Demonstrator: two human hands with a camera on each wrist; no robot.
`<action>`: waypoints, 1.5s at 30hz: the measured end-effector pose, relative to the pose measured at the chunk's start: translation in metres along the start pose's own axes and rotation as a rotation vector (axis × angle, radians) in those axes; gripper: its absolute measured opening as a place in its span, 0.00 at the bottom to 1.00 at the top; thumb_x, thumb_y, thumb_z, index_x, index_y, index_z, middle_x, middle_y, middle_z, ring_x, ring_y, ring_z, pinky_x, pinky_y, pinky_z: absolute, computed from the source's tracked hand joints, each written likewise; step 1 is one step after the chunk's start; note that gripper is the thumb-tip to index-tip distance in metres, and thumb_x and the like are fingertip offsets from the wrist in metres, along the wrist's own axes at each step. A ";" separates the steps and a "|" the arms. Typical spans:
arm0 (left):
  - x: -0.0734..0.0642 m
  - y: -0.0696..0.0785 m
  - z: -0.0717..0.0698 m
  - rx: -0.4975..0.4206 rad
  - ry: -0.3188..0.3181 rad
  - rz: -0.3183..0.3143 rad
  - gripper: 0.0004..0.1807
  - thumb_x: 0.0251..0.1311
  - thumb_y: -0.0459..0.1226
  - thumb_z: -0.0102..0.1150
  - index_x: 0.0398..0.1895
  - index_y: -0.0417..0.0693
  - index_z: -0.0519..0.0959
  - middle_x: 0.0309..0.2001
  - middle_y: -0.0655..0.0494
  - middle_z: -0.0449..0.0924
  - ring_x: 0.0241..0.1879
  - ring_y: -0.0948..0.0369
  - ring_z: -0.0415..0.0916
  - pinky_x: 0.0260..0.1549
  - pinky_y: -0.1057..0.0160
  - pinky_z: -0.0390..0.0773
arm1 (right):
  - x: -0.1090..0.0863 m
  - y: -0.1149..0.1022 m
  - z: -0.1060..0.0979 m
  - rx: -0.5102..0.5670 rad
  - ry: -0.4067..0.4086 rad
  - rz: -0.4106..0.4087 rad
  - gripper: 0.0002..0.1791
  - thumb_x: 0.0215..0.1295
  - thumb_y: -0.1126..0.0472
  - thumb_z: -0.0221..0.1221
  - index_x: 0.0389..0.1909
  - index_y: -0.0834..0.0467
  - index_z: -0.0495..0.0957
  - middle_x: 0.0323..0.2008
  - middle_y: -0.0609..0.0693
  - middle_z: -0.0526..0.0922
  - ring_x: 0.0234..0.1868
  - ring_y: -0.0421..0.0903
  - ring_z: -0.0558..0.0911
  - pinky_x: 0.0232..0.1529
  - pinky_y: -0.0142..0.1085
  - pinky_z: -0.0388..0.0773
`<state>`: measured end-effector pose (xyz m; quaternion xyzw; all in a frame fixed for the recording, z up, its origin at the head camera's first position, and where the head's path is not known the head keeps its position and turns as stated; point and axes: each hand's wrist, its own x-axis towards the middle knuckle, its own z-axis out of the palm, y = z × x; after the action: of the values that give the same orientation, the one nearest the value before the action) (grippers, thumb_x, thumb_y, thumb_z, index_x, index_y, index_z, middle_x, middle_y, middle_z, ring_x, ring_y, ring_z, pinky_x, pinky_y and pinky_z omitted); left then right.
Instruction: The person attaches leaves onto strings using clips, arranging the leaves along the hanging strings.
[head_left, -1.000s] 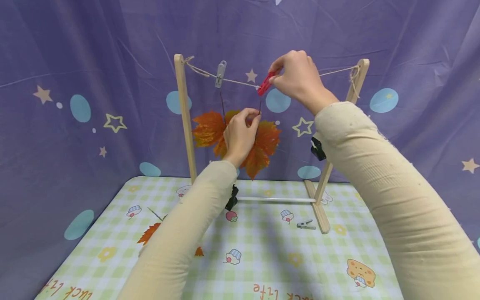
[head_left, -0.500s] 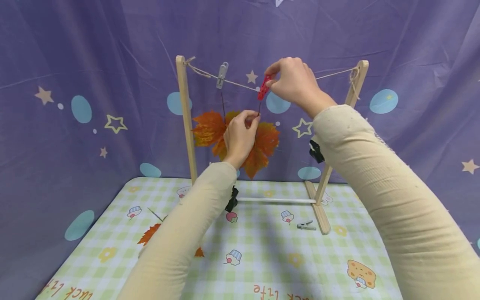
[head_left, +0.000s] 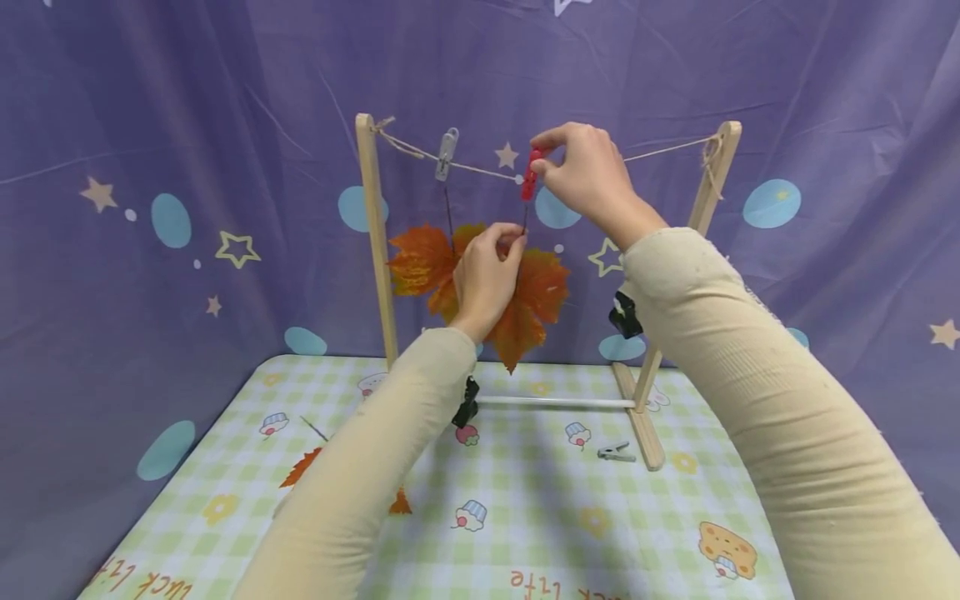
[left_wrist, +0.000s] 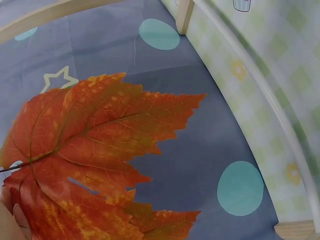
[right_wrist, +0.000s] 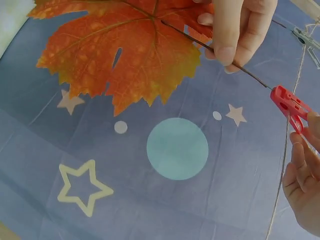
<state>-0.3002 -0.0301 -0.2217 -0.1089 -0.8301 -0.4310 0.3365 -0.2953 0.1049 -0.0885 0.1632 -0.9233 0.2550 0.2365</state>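
Note:
My left hand pinches the thin dark stem of an orange maple leaf that fans out below and behind the fingers. The same leaf fills much of the left wrist view. Just above, my right hand pinches a red clothespin between thumb and fingers. In the right wrist view the red clothespin sits across the string, and the stem's tip meets its biting end. To the left, a grey clothespin on the string holds a second maple leaf by its stem.
The string runs between two wooden posts of a stand with a white bar low down. A loose grey clothespin lies by the right foot. Another orange leaf on the checked tablecloth is partly hidden by my left sleeve.
My right hand has come down slightly, and the red clothespin has swung from slanted to nearly upright, its lower end now at the stem's tip. The left hand keeps its pinch, almost still.

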 end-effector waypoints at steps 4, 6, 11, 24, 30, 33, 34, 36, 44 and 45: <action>-0.001 0.000 -0.001 -0.002 -0.003 -0.001 0.11 0.69 0.48 0.58 0.50 0.61 0.84 0.41 0.68 0.84 0.30 0.67 0.74 0.29 0.63 0.72 | -0.007 0.006 0.003 0.057 0.105 -0.052 0.18 0.72 0.60 0.57 0.61 0.54 0.80 0.53 0.50 0.83 0.37 0.43 0.75 0.37 0.34 0.69; -0.002 0.000 -0.002 -0.009 -0.008 -0.001 0.12 0.70 0.48 0.58 0.51 0.61 0.84 0.41 0.67 0.84 0.30 0.67 0.73 0.30 0.64 0.71 | -0.012 0.010 0.005 0.091 0.166 -0.094 0.18 0.72 0.62 0.57 0.60 0.55 0.80 0.51 0.51 0.83 0.38 0.45 0.75 0.39 0.35 0.69; -0.005 0.000 -0.008 -0.039 -0.021 0.037 0.13 0.70 0.45 0.58 0.54 0.59 0.83 0.39 0.64 0.80 0.29 0.65 0.71 0.26 0.63 0.69 | -0.027 0.020 0.011 0.196 0.280 -0.191 0.14 0.71 0.64 0.58 0.55 0.59 0.83 0.46 0.54 0.84 0.38 0.46 0.77 0.42 0.35 0.70; -0.031 -0.007 -0.046 -0.142 -0.057 0.121 0.14 0.71 0.44 0.57 0.56 0.54 0.81 0.45 0.64 0.80 0.33 0.65 0.71 0.24 0.63 0.66 | -0.093 0.054 0.023 0.363 0.365 -0.250 0.11 0.67 0.66 0.63 0.48 0.62 0.85 0.39 0.54 0.85 0.33 0.35 0.75 0.36 0.28 0.70; -0.052 -0.016 -0.073 -0.222 -0.098 0.132 0.14 0.71 0.43 0.56 0.55 0.51 0.81 0.45 0.62 0.80 0.36 0.60 0.72 0.29 0.62 0.68 | -0.133 0.072 0.025 0.364 0.332 -0.222 0.11 0.67 0.66 0.63 0.49 0.60 0.85 0.41 0.52 0.86 0.35 0.35 0.76 0.39 0.27 0.71; -0.064 -0.021 -0.083 -0.195 -0.131 0.125 0.13 0.71 0.44 0.56 0.54 0.53 0.81 0.43 0.63 0.80 0.35 0.62 0.72 0.28 0.62 0.67 | -0.149 0.082 0.026 0.353 0.322 -0.195 0.11 0.67 0.66 0.63 0.49 0.60 0.85 0.41 0.52 0.86 0.36 0.34 0.76 0.39 0.26 0.71; -0.068 -0.023 -0.086 -0.182 -0.143 0.122 0.13 0.71 0.44 0.56 0.54 0.53 0.81 0.43 0.64 0.80 0.36 0.62 0.72 0.29 0.62 0.67 | -0.153 0.085 0.027 0.352 0.319 -0.187 0.11 0.67 0.66 0.63 0.49 0.60 0.85 0.41 0.52 0.86 0.36 0.33 0.76 0.39 0.26 0.70; -0.076 -0.025 -0.091 -0.146 -0.166 0.119 0.13 0.71 0.44 0.57 0.53 0.55 0.82 0.42 0.64 0.80 0.37 0.64 0.72 0.29 0.62 0.67 | -0.162 0.092 0.028 0.357 0.309 -0.180 0.11 0.68 0.66 0.62 0.49 0.59 0.84 0.41 0.52 0.86 0.37 0.33 0.76 0.40 0.25 0.70; -0.100 -0.035 -0.108 -0.042 -0.210 0.073 0.11 0.70 0.45 0.59 0.51 0.58 0.83 0.40 0.63 0.79 0.34 0.65 0.70 0.26 0.62 0.70 | -0.195 0.120 0.041 0.378 0.225 -0.148 0.14 0.67 0.69 0.62 0.51 0.55 0.84 0.43 0.51 0.86 0.39 0.35 0.77 0.41 0.24 0.70; -0.103 -0.038 -0.110 -0.048 -0.217 0.060 0.11 0.69 0.44 0.59 0.51 0.58 0.83 0.40 0.63 0.79 0.34 0.65 0.71 0.28 0.62 0.70 | -0.199 0.123 0.044 0.376 0.216 -0.146 0.15 0.66 0.69 0.62 0.51 0.55 0.84 0.43 0.51 0.86 0.38 0.35 0.77 0.41 0.24 0.70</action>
<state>-0.1899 -0.1281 -0.2689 -0.1879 -0.8475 -0.4260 0.2550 -0.1969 0.2175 -0.2738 0.2423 -0.8147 0.4206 0.3173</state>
